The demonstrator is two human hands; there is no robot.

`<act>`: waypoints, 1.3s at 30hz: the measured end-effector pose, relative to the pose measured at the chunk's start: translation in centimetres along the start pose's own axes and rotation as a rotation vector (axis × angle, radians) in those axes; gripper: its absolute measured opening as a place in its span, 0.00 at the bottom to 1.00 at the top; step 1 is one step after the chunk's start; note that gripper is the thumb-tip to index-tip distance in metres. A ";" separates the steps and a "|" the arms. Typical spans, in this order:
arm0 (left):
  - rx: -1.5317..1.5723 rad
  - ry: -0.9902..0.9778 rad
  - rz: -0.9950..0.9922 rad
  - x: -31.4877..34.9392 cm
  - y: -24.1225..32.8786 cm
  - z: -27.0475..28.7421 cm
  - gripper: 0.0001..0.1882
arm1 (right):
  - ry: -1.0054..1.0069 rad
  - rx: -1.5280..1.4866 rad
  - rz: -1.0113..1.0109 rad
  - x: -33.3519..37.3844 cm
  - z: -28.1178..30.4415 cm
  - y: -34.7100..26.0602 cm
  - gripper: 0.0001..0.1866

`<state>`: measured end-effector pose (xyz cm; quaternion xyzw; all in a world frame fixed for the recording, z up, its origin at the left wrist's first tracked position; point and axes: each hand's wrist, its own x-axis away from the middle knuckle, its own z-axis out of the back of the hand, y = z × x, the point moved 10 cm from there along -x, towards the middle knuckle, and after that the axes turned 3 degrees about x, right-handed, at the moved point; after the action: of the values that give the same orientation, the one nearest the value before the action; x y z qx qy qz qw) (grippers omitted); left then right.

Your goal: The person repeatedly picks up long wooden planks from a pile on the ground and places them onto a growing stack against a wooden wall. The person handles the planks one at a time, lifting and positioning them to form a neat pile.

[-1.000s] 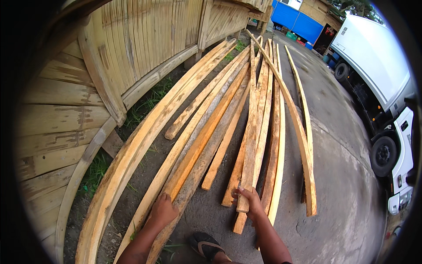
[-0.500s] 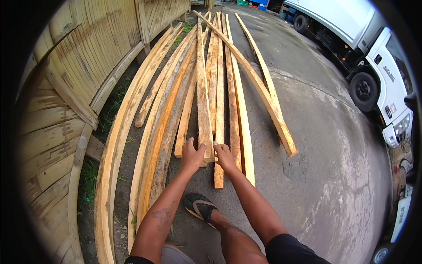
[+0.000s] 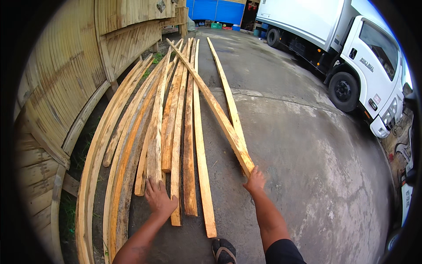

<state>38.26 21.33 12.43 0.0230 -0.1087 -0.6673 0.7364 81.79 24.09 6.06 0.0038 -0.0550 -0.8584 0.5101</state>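
Long sawn lumber pieces fan out over the ground in front of me. My left hand (image 3: 159,197) lies on the near end of a brown-stained board (image 3: 154,154), fingers spread over its top. Off to the right, my right hand (image 3: 256,181) grips the near end of a pale wooden beam (image 3: 220,116). That beam slants across the far ends of several others. Partly beneath it lies another pale beam (image 3: 226,92). Between my hands, a stained board (image 3: 189,167) and a narrow light one (image 3: 202,176) lie side by side.
A woven bamboo wall (image 3: 66,70) runs along the left, with curved lumber (image 3: 94,163) beside it. A white box truck (image 3: 351,57) stands on the concrete (image 3: 303,176) at the right. My sandalled foot (image 3: 224,251) is close to the narrow board's end. A blue tarp (image 3: 215,11) hangs at the back.
Both hands were together at the end of the brown-stained board. My right hand has moved right to the slanting beam; my left has loosened onto the board's top, which now lies further left.
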 end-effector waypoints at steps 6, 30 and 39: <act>-0.114 -0.045 -0.043 0.0 0.2 0.4 0.41 | -0.099 -0.127 0.011 -1.9 -1.2 -0.7 0.36; 1.679 -0.547 0.378 -6.7 -6.6 -7.8 0.47 | -0.082 -1.031 0.065 16.5 2.7 -2.3 0.25; 1.659 -0.530 0.385 -5.7 -6.7 -3.6 0.31 | 0.092 -0.634 0.445 24.5 6.5 -11.0 0.28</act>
<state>31.90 25.82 6.93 0.3750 -0.7256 -0.2221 0.5325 59.95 8.43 12.69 -0.1275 0.2365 -0.7001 0.6616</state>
